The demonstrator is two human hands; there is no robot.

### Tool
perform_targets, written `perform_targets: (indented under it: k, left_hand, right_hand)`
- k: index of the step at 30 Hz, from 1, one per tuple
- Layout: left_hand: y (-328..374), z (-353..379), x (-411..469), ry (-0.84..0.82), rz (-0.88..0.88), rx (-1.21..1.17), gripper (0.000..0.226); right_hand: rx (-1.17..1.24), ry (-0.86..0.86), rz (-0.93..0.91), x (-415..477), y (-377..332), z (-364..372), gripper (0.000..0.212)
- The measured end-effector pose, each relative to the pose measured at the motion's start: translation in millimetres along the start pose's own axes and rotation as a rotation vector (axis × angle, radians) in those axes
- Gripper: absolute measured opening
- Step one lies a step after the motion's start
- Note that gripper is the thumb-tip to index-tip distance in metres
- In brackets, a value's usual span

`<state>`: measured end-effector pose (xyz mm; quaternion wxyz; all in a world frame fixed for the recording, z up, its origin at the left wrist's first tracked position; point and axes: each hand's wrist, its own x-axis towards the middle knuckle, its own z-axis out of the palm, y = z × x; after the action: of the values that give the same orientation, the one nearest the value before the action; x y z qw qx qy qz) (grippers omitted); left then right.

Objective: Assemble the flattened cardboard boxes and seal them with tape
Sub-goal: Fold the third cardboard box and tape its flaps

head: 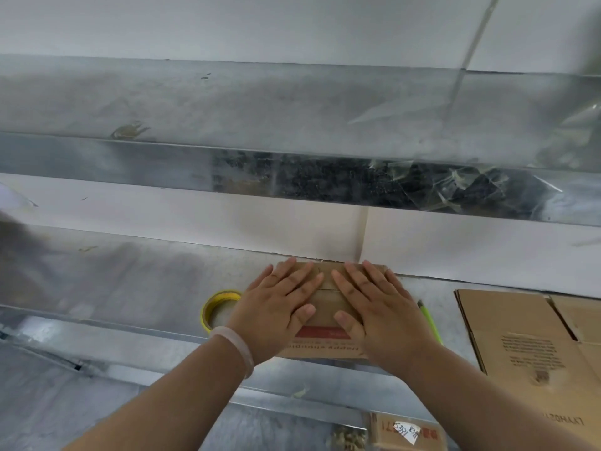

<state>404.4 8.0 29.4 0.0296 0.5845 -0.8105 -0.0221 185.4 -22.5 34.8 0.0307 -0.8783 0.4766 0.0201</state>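
Labelled carton [406, 431]: nearest, at the bottom edge below the table's front lip; brown with red print and a white handwritten sticker.
Bracelet [239, 345]: a pale band round the left wrist.
Left hand [276, 307]: palm down, fingers straight and slightly spread, lying flat on the left half of the box top. It grasps nothing.
Right hand [380, 314]: likewise palm down on the right half, with straight, spread fingers that curl round nothing. The two thumbs nearly meet in the middle.
Cardboard box [327, 312]: small and brown, it stands on the table under both hands, its top flaps folded shut and a seam showing between the fingers. The side facing the camera has a red stripe and dark print. The far edge sits close to the wall.
Tape roll [205, 315]: yellow-cored, it lies flat on the table just left of the box, partly hidden by the left hand.
Green tool [431, 320]: slim, it lies just right of the box, partly behind the right hand. What kind of tool it is cannot be told.
Flattened boxes [520, 346]: a brown stack with black print, lying flat on the table farther right.
Table [130, 281]: dull sheet metal.
Wall panel [195, 216]: white, rising behind the table.
Upper shelf [227, 102]: metal, above the panel, with crumpled clear film [455, 187] along its front at the right.
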Motion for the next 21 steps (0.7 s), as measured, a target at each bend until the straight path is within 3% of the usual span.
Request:
perform_targets:
  k: [6, 11, 15, 21]
  left_hand:
    - [16, -6, 12, -0.002, -0.04, 0.09, 0.055]
    - [31, 0, 13, -0.007, -0.025, 0.053, 0.069]
    - [25, 2, 20, -0.033, -0.014, 0.016, 0.06]
    - [30, -4, 28, 0.222, -0.16, -0.215, 0.04]
  right_hand:
    - [-0.017, -0.024, -0.02, 8, -6, -4, 0.087]
    - [0.015, 0.026, -0.045, 5, -7, -3, 0.075]
    - [0.002, 0.028, -0.039, 11, -3, 2, 0.065]
    - [0.15, 0.07, 0.154, 20, -6, 0, 0.062]
